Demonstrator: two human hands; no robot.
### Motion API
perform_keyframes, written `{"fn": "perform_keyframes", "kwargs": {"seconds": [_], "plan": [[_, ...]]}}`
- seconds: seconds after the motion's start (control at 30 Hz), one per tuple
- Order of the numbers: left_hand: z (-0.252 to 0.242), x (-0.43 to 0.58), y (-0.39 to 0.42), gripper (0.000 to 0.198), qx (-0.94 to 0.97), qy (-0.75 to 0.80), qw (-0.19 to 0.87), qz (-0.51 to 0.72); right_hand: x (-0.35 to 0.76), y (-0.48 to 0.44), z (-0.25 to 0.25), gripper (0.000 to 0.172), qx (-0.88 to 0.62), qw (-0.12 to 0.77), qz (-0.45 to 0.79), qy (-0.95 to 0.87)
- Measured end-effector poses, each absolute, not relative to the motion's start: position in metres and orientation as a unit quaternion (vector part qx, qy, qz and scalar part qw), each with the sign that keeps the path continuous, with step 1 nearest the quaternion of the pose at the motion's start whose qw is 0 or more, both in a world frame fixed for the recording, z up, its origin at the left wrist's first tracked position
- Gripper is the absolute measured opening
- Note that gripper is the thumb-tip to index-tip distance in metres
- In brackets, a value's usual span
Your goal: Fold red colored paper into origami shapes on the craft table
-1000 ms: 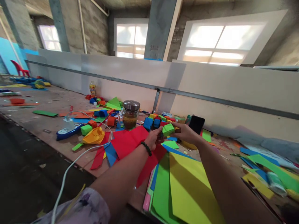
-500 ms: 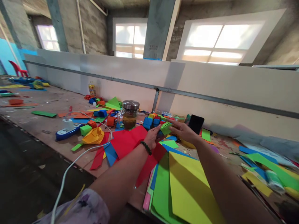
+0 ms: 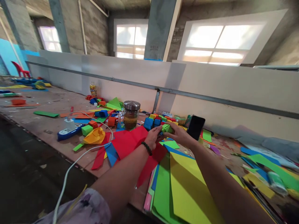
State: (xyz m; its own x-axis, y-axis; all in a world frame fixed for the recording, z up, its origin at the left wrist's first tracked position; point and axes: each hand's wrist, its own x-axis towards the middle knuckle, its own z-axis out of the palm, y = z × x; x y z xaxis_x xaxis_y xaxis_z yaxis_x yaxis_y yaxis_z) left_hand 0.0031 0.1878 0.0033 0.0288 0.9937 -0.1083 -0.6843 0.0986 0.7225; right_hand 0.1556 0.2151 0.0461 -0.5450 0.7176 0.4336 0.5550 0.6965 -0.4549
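Note:
Both my hands reach forward over a table [image 3: 46,130] littered with coloured paper. My right hand [image 3: 178,134] pinches a small green folded paper cube [image 3: 166,128] from the right and above. My left hand [image 3: 154,137], with a dark bead bracelet on the wrist, curls against the cube's left side and holds it too. The cube is low, just in front of a cluster of blue, red and yellow paper cubes [image 3: 154,120]. Red paper sheets [image 3: 130,140] lie under my left wrist.
A glass jar with a metal lid [image 3: 130,114] stands left of the cubes. A black phone [image 3: 196,127] leans at the right. A stack of yellow and green sheets [image 3: 184,186] lies near the edge. A blue power strip [image 3: 67,132] with a white cable and a yellow folded paper [image 3: 94,136] are at the left.
The green cube, held in both hands, has gone down and a little away from me, toward the cluster of cubes. My hands have closed in tighter around it.

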Motion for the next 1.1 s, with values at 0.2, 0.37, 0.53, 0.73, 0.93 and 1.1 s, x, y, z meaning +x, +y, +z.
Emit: {"fn": "perform_keyframes", "kwargs": {"seconds": [0.2, 0.37, 0.53, 0.73, 0.93, 1.1], "plan": [[0.001, 0.004, 0.189, 0.022, 0.264, 0.322, 0.667, 0.618, 0.154, 0.214, 0.047, 0.075, -0.386, 0.294, 0.073, -0.871], [-0.001, 0.003, 0.191, 0.026, 0.292, 0.327, 0.660, 0.610, 0.151, 0.216, 0.041, 0.073, -0.386, 0.306, 0.078, -0.867], [0.001, -0.006, 0.190, 0.034, 0.337, 0.295, 0.659, 0.605, 0.156, 0.219, 0.041, 0.073, -0.378, 0.326, 0.114, -0.859], [0.009, -0.015, 0.188, 0.064, 0.419, 0.229, 0.648, 0.593, 0.157, 0.212, 0.047, 0.068, -0.332, 0.334, 0.267, -0.841], [0.008, -0.010, 0.194, 0.069, 0.444, 0.256, 0.606, 0.609, 0.153, 0.211, 0.045, 0.066, -0.314, 0.331, 0.320, -0.830], [0.007, -0.010, 0.196, 0.066, 0.456, 0.275, 0.579, 0.617, 0.153, 0.214, 0.043, 0.063, -0.306, 0.338, 0.309, -0.835]]}}
